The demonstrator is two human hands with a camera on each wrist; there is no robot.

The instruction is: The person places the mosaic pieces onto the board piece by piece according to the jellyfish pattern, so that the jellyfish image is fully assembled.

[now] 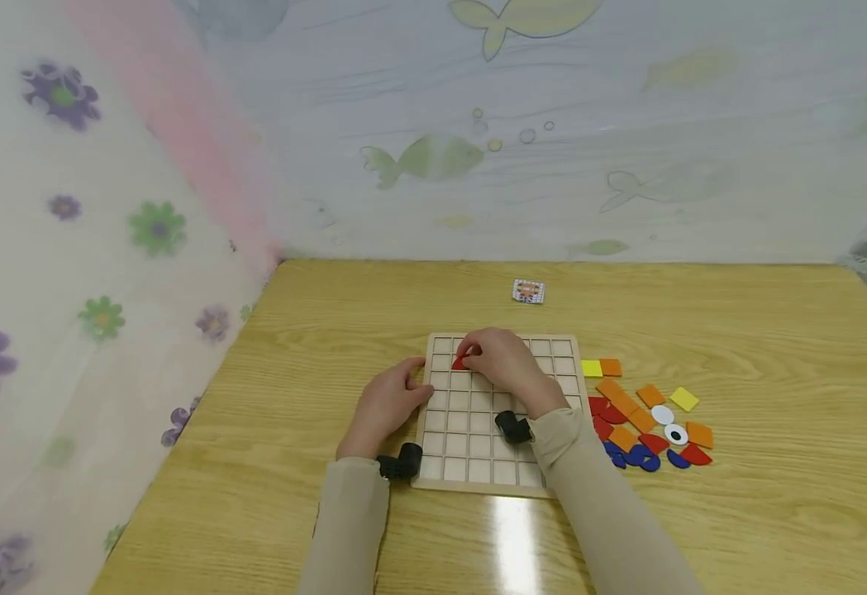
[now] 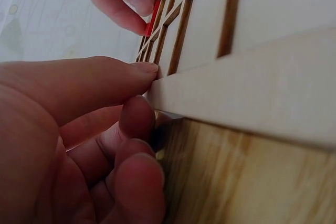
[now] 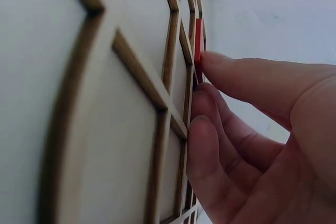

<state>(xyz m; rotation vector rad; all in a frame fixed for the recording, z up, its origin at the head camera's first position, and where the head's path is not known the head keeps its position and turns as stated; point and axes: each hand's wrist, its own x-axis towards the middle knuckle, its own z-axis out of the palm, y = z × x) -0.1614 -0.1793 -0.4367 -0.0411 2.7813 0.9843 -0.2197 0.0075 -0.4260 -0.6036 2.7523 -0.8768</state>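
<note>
A square-celled wooden grid board lies flat on the table. My right hand is over its upper part and pinches a thin red piece with a curved edge. In the right wrist view the thumb touches the red piece, which stands a little above the grid bars; part of it is hidden by the fingers. At the board's left edge, my left hand holds the rim. The left wrist view shows its thumb on top of the rim and the fingertips curled against the side.
Right of the board lies a loose pile of flat pieces: orange squares, yellow squares, red quarter-circles, blue curved pieces and a white disc with a black dot. A small printed card lies behind the board.
</note>
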